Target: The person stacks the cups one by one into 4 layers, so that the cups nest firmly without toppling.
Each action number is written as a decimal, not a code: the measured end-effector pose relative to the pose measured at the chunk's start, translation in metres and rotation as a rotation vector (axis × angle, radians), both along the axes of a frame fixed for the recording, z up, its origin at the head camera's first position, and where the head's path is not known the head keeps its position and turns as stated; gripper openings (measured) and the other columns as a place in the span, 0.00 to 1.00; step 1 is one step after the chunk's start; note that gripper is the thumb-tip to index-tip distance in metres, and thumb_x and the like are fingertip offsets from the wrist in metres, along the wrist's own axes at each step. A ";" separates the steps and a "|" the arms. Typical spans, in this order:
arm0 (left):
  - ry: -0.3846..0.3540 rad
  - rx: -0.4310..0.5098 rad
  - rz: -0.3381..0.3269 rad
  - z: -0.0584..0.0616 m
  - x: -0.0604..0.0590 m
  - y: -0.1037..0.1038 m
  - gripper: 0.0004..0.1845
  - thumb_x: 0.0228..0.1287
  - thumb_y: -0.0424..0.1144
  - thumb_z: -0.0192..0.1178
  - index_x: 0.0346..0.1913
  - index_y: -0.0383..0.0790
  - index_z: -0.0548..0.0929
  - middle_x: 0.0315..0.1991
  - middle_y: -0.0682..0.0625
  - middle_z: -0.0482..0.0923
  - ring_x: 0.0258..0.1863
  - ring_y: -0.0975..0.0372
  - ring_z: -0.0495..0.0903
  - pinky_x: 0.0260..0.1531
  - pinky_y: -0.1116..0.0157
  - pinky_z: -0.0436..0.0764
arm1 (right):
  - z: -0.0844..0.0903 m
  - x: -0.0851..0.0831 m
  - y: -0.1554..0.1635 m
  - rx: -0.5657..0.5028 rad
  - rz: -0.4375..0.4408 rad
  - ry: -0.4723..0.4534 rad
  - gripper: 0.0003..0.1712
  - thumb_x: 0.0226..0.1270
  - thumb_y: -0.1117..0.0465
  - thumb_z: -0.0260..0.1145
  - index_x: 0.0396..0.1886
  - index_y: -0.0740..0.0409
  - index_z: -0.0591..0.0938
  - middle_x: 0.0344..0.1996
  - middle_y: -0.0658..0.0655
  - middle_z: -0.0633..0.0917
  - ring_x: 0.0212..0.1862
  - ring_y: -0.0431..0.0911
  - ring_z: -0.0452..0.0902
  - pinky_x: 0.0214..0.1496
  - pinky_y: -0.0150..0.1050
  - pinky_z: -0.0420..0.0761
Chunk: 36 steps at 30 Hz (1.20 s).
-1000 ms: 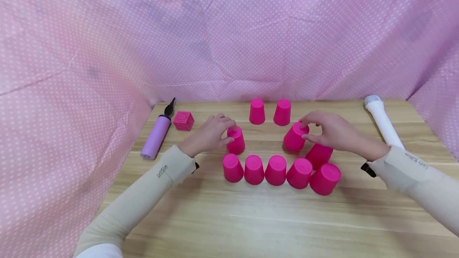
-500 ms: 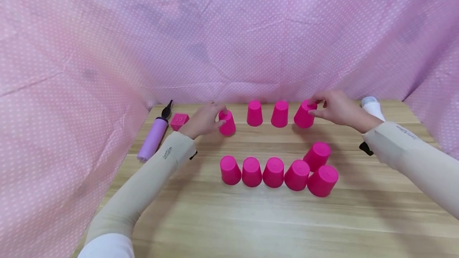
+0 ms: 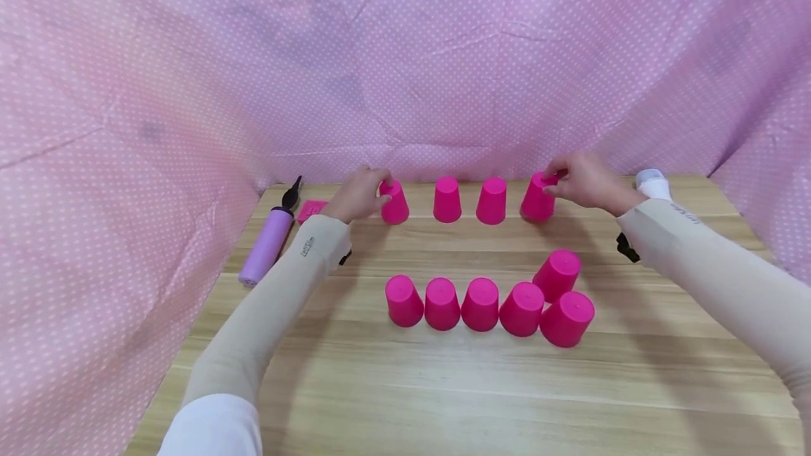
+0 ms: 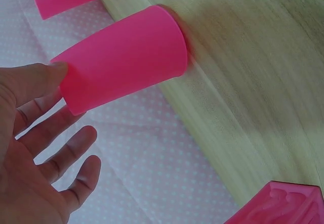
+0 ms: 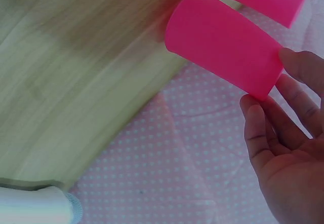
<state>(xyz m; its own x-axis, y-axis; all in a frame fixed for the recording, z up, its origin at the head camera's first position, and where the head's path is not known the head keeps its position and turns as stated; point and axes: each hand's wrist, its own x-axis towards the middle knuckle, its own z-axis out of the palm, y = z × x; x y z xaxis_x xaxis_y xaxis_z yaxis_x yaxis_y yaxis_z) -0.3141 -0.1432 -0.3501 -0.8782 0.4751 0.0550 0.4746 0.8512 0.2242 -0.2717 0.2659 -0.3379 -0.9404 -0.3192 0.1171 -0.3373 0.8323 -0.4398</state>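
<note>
Though ten cups (image 3: 480, 305), one in left fingers' (image 4: 53, 128) pinch, one in right fingers' (image 5: 257, 135) pinch.

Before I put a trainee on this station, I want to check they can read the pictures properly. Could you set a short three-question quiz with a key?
1. How many cups make up the far row, held ones included?
2. True or false: the left grip holds a pink cup by its narrow end.
3. Seen in the head view, behind which part of the near row of five does a sixth cup stand? A) the left end; B) the middle; C) the right end.

Key: 1. Four; the two end ones are held, one by the left grip, the other by the right grip. 2. True. 3. C.
</note>
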 end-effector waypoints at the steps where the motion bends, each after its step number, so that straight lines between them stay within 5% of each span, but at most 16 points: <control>1: -0.004 -0.002 0.001 -0.001 -0.001 0.000 0.10 0.59 0.39 0.66 0.42 0.43 0.78 0.35 0.50 0.75 0.38 0.56 0.68 0.38 0.60 0.71 | -0.002 -0.001 0.001 0.001 -0.001 -0.004 0.14 0.52 0.64 0.72 0.39 0.66 0.84 0.34 0.62 0.85 0.38 0.53 0.79 0.40 0.47 0.76; 25: -0.117 0.053 0.069 -0.005 -0.012 -0.004 0.09 0.61 0.37 0.64 0.42 0.43 0.76 0.39 0.47 0.71 0.40 0.55 0.67 0.40 0.60 0.73 | -0.013 -0.003 0.014 -0.051 0.009 -0.066 0.11 0.52 0.68 0.72 0.35 0.67 0.82 0.33 0.62 0.84 0.39 0.56 0.79 0.34 0.37 0.75; 36: -0.120 0.037 0.077 -0.003 -0.008 -0.002 0.09 0.61 0.38 0.63 0.43 0.43 0.77 0.40 0.47 0.73 0.41 0.56 0.67 0.41 0.59 0.72 | -0.012 -0.002 0.013 -0.042 0.018 -0.075 0.12 0.53 0.70 0.70 0.39 0.69 0.83 0.37 0.66 0.83 0.44 0.60 0.78 0.44 0.49 0.75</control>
